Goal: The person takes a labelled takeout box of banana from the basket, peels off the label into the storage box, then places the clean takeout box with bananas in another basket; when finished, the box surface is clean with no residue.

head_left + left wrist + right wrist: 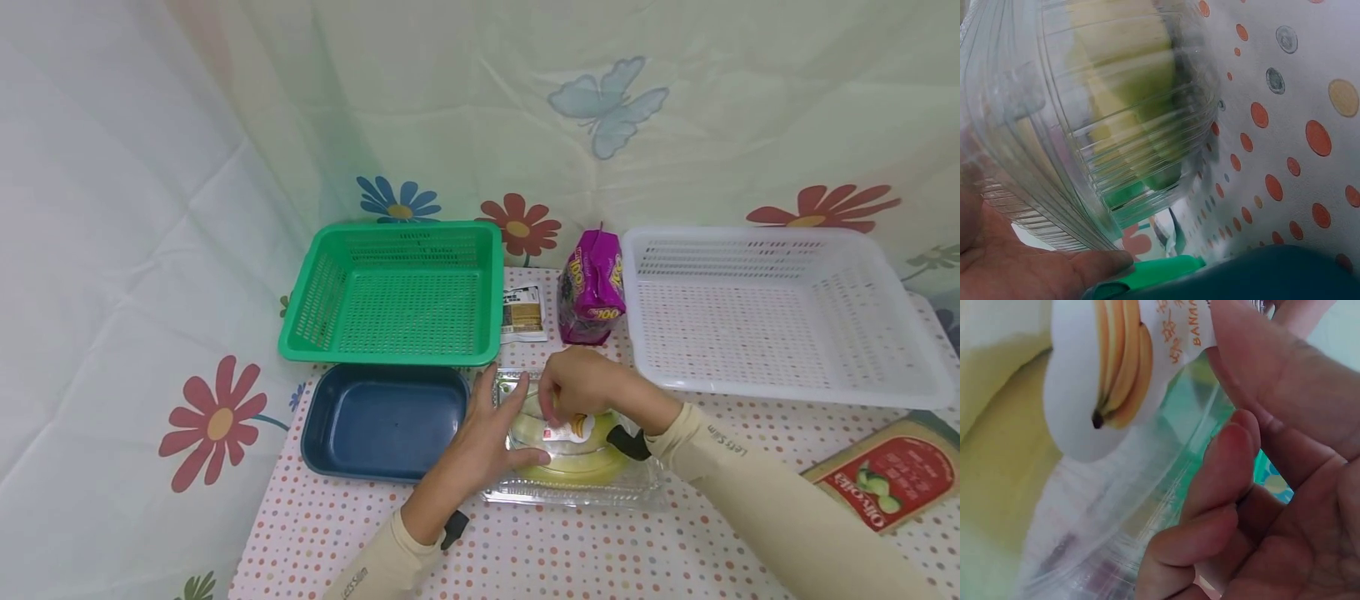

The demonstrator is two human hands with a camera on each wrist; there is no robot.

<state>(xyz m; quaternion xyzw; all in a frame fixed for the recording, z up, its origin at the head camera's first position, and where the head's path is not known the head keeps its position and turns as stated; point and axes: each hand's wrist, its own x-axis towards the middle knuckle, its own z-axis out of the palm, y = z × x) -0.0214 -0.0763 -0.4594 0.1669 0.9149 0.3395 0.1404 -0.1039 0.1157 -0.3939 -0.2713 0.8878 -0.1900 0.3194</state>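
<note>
Bananas: greenish-yellow, lying inside a clear box at the front middle of the bench, just right of the blue tray.
Sticker: white with a banana picture and orange print, on the lid of the clear box; the right wrist view shows it close up, just beside the fingers.
Left hand: laid flat against the left side of the clear box, fingers straight, thumb lying along the lid; its grip is not closed round anything, only pressing.
Right hand: over the top of the clear box, fingers curled down at the lid by the sticker; whether they pinch the lid or only touch it I cannot tell.
Green basket: behind the blue tray, touching it or nearly so.
White basket: at the back right, well apart from the green one.
Purple bag: upright between the two baskets, just behind the right hand.
Sachet: flat, beside the purple bag and the green basket.
Red packet: at the bench's right edge, in front of the white basket.
</note>
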